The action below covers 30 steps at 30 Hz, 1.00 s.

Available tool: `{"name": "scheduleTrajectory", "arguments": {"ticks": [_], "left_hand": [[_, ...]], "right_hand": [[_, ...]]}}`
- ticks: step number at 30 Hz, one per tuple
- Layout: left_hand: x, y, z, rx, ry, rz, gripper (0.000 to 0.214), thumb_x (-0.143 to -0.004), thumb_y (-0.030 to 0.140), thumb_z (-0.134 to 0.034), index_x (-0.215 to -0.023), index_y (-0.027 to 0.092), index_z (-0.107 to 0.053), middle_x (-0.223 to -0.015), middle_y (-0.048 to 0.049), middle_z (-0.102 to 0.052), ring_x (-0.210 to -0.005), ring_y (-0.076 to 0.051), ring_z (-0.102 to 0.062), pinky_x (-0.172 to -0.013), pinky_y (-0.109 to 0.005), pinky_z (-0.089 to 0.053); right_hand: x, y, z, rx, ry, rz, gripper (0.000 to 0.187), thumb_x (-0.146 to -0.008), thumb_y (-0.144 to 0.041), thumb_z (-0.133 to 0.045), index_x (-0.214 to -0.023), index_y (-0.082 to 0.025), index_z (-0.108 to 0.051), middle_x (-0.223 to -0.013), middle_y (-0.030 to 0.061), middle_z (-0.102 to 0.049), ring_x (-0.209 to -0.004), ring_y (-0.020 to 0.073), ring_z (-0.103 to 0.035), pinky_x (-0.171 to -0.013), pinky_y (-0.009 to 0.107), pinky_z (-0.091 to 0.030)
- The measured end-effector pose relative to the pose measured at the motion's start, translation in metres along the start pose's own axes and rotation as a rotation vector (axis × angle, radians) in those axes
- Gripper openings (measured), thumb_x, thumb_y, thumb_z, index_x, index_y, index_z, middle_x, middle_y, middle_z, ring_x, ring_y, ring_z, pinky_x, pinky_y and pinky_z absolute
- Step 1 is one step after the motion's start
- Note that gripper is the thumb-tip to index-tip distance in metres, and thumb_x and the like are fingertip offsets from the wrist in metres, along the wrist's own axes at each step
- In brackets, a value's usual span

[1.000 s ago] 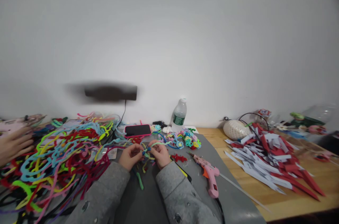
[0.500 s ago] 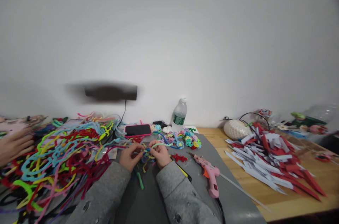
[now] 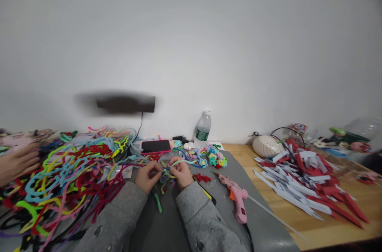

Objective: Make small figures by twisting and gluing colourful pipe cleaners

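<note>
Over the grey mat, my left hand (image 3: 147,177) and my right hand (image 3: 181,175) meet with fingertips pinched on a small blue pipe cleaner (image 3: 166,169). The fingers partly cover it, so its exact shape is unclear. A pale green pipe cleaner (image 3: 180,161) crosses the fingers of my right hand. Just below lie several short pipe cleaner pieces, among them a green one (image 3: 158,203). Right of my right hand is a red pipe cleaner piece (image 3: 202,177).
A tangled heap of pipe cleaners (image 3: 68,172) spreads left, with another person's hand (image 3: 19,164) over it. Behind are a phone (image 3: 155,146), a water bottle (image 3: 203,128) and pipe cleaner flowers (image 3: 216,158). A pink glue gun (image 3: 238,200) and red-and-white paper strips (image 3: 310,180) lie right.
My fingertips have shifted slightly around the blue pipe cleaner, both hands still pinching it. The other person's hand has moved a little to the right.
</note>
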<state>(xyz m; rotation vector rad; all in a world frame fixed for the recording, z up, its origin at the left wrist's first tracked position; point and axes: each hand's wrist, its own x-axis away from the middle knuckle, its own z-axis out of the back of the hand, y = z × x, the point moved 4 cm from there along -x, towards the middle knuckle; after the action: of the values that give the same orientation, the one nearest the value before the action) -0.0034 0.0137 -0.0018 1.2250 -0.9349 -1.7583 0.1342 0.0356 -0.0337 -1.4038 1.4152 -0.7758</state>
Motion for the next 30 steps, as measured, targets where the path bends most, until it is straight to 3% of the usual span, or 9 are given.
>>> {"name": "scheduleTrajectory", "arguments": {"ticks": [11,16,21,30], "left_hand": [[-0.002,-0.006,0.003,0.130,0.054,0.039,0.011,-0.067,0.021,-0.060,-0.059,0.016,-0.055,-0.066,-0.0012,-0.058,-0.065,-0.015,-0.058,-0.059,-0.023,-0.046],[-0.003,-0.014,0.005,0.236,0.055,0.137,0.013,-0.064,0.025,-0.065,-0.071,0.016,-0.058,-0.067,-0.0010,-0.063,-0.066,-0.016,-0.061,-0.062,-0.026,-0.049],[-0.003,-0.019,0.005,0.348,0.050,0.169,0.032,-0.059,0.019,-0.069,-0.088,0.016,-0.057,-0.076,-0.0047,-0.069,-0.075,-0.020,-0.064,-0.070,-0.031,-0.049],[-0.003,-0.020,0.001,0.366,0.040,0.212,0.029,-0.055,0.018,-0.071,-0.082,0.015,-0.060,-0.074,-0.0053,-0.069,-0.073,-0.019,-0.064,-0.069,-0.030,-0.049]], "right_hand": [[0.000,-0.003,-0.002,-0.017,-0.008,0.015,0.023,-0.057,-0.023,-0.073,-0.067,-0.019,-0.053,-0.054,-0.0068,-0.051,-0.042,0.0072,-0.043,-0.042,0.019,-0.033],[0.001,-0.004,-0.001,-0.044,0.044,0.008,0.021,-0.062,-0.027,-0.069,-0.073,-0.019,-0.053,-0.056,-0.0054,-0.052,-0.043,0.0096,-0.047,-0.042,0.021,-0.035],[0.001,-0.005,-0.001,-0.050,0.058,0.018,0.023,-0.062,-0.026,-0.070,-0.074,-0.019,-0.052,-0.058,-0.0045,-0.054,-0.047,0.0098,-0.048,-0.045,0.021,-0.036],[0.000,-0.003,0.003,0.039,0.043,0.071,0.021,-0.060,-0.027,-0.071,-0.061,-0.018,-0.052,-0.064,-0.0026,-0.055,-0.049,0.0091,-0.046,-0.046,0.021,-0.034]]}}
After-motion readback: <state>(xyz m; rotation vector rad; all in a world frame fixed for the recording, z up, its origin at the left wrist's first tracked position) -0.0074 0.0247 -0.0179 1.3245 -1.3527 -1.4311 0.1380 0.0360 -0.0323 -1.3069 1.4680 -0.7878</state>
